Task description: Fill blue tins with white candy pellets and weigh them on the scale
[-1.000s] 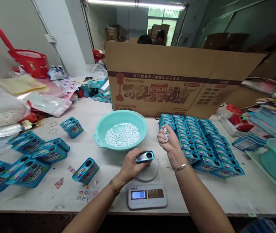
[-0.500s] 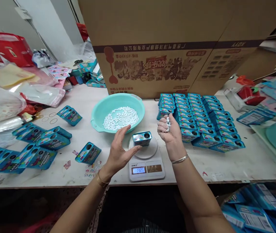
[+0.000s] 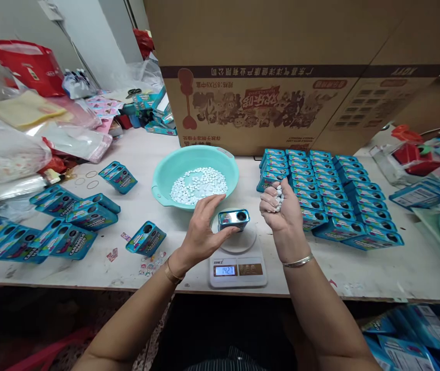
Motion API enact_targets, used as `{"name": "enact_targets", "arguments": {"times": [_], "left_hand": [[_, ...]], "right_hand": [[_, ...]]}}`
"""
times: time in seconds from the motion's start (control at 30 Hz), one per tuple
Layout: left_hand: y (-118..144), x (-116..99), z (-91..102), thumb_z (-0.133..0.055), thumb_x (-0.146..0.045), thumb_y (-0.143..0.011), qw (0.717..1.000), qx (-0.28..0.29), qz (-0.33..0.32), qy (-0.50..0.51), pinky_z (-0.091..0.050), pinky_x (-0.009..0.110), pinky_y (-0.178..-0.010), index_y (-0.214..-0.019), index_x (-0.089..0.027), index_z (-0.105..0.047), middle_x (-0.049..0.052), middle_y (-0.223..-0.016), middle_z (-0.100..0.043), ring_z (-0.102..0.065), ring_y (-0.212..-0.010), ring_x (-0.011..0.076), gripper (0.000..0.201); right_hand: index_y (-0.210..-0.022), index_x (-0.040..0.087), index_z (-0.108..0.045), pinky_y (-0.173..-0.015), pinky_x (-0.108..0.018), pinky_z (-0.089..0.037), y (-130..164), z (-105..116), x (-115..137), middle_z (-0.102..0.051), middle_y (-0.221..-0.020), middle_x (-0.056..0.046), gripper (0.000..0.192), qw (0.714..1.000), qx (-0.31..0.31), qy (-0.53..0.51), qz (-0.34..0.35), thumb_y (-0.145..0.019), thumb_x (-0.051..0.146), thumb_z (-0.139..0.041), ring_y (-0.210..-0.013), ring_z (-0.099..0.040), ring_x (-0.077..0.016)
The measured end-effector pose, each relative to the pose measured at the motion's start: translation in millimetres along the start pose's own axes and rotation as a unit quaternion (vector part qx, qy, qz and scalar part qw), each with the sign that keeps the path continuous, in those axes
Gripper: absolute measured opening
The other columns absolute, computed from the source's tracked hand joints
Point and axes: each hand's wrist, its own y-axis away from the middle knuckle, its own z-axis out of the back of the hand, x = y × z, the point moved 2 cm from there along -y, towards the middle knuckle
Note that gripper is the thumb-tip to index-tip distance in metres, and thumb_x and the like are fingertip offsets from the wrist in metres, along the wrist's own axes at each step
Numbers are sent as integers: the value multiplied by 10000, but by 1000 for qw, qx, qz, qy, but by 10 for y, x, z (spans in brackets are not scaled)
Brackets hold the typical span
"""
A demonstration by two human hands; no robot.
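A small blue tin (image 3: 234,219) stands on the round pan of a white digital scale (image 3: 238,260) whose display reads 142.7. My left hand (image 3: 201,231) grips the tin's left side. My right hand (image 3: 284,209) is held palm up to the right of the tin, cupping a handful of white candies (image 3: 277,198). Behind the scale is a teal basin (image 3: 195,176) with many white candies in it.
Rows of blue tins (image 3: 330,190) are packed on the table at right. Loose blue tins (image 3: 65,226) lie scattered at left. A big cardboard box (image 3: 282,77) stands behind. Plastic bags (image 3: 30,139) and a red bag (image 3: 27,67) fill the far left.
The tin went from being held above the scale to standing on its pan, and the display rose from 0.0 to 142.7. My left hand opened, then closed on the tin again.
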Motion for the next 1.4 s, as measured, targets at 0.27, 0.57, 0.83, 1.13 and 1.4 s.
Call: {"name": "enact_targets", "arguments": {"times": [0.27,0.57,0.83,1.13,1.4], "left_hand": [[-132,118,-313,-802,-405,-722,997,72,5,-13,-464,474,-985,-1293,-193,-523,126,-1223,-609,-555,-1141,301,671],[-188,180,-521,-807,-359,-713,996,73,39,-18,-509,370,-804,-1014,-193,-659,54,-932,-673,-628,-891,235,374],[-164,204,-556,-774,-323,-745,998,61,33,1,-502,345,-772,-1007,-185,-676,39,-873,-663,-623,-847,217,312],[-182,186,-526,-828,-388,-693,994,92,52,-21,-499,337,-784,-955,-199,-667,32,-877,-658,-625,-851,215,361],[-90,212,-325,-806,-416,-723,997,78,27,13,-501,415,-925,-1173,-182,-602,96,-1108,-652,-603,-1044,261,547]], "right_hand": [[-722,206,-436,-294,-138,-216,-51,-131,-174,-337,-524,104,324,994,-1,93,62,-967,409,-497,-325,-249,-18],[-722,212,-450,-380,-138,-337,-60,-109,-349,-376,-547,91,352,969,9,195,149,-841,465,-664,-401,-356,-31],[-702,215,-457,-434,-153,-395,-35,-100,-433,-384,-561,81,341,961,17,216,174,-809,434,-696,-456,-407,-51],[-694,219,-402,-292,-142,-200,-135,-19,-185,-258,-492,115,312,996,17,86,24,-935,347,-552,-332,-222,-37],[-704,221,-421,-305,-159,-218,87,234,119,-305,-486,100,297,999,20,-14,29,-994,283,-423,-332,-256,-45]]}}
